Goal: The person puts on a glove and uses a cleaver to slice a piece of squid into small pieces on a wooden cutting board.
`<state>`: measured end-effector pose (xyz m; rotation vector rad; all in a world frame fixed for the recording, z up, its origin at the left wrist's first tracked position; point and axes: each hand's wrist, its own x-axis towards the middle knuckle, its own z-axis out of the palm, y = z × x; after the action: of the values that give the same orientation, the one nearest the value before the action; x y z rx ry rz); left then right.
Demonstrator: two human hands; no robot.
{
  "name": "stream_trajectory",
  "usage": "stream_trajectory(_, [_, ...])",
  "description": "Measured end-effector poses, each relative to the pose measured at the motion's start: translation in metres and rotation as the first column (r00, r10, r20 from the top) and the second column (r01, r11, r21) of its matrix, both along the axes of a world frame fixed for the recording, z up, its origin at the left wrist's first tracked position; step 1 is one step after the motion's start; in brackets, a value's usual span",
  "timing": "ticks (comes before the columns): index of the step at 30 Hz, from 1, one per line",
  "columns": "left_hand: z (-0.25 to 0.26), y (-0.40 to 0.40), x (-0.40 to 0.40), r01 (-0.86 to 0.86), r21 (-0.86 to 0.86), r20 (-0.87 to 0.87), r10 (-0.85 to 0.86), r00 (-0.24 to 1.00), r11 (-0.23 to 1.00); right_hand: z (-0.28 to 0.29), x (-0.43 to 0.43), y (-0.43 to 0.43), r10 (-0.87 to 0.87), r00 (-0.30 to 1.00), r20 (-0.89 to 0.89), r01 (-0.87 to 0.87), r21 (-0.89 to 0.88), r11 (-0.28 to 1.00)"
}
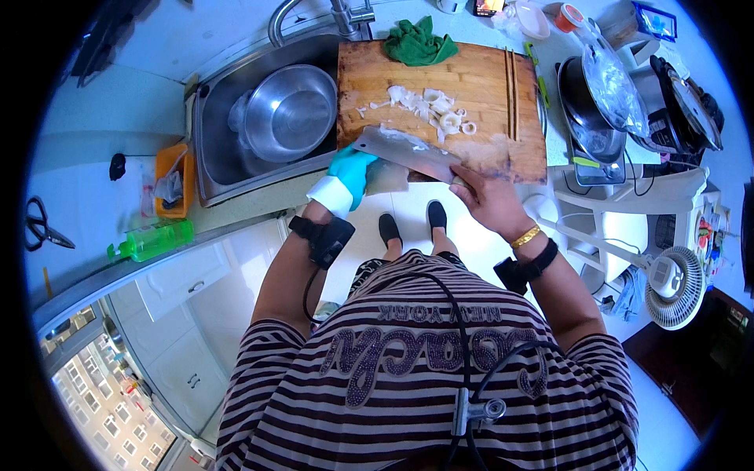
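A large kitchen cleaver (406, 151), held flat over the near edge of a wooden cutting board (483, 76), has its handle in my right hand (495, 197). My left hand (350, 173), in a teal glove with a white cuff, is at the cleaver's far left end, its fingers partly hidden by the blade. Beside the glove a pale, translucent piece (387, 178) hangs at the board's edge; whether my fingers grip it cannot be told. White sliced food pieces (439, 106) lie mid-board. A green cloth (418, 42) rests at the back, and wooden chopsticks (511, 94) lie at the right.
Left of the board, a metal basin (291, 112) sits in a steel sink (221, 171) under a faucet (347, 15). Further left are a green bottle (156, 239), an orange container (187, 182) and scissors (44, 226). Pots (580, 100) stand right, above a white fan (674, 287).
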<state>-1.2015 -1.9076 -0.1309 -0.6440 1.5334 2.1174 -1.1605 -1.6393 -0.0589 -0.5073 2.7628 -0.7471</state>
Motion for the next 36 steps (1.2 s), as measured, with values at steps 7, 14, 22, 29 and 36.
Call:
stream_trajectory(7, [0.0, -0.007, -0.012, 0.105, -0.201, -0.104, -0.128, 0.986, 0.974, -0.016, 0.002, 0.04, -0.068, 0.982, 0.175, 0.106, -0.222, 0.969])
stream_trajectory(14, [0.035, -0.027, -0.046, 0.268, -0.928, 0.033, -0.661, 0.75, 0.258, 0.004, -0.009, 0.045, -0.144, 0.764, 0.629, 0.385, -0.265, 0.884])
stream_trajectory(22, [0.06, -0.009, -0.052, -0.213, -0.965, -0.008, -0.794, 0.608, -0.153, 0.023, -0.012, 0.057, -0.122, 0.833, 0.54, 0.278, -0.218, 0.936])
stream_trajectory(29, [0.039, -0.006, -0.026, -0.279, -0.959, -0.131, -0.796, 0.591, -0.049, 0.028, -0.034, 0.065, 0.004, 0.927, 0.374, 0.049, -0.132, 0.99])
stream_trajectory(36, [0.03, -0.006, -0.03, -0.256, -0.961, -0.238, -0.778, 0.582, 0.103, 0.053, -0.069, 0.053, 0.09, 0.923, 0.375, -0.104, 0.016, 0.994])
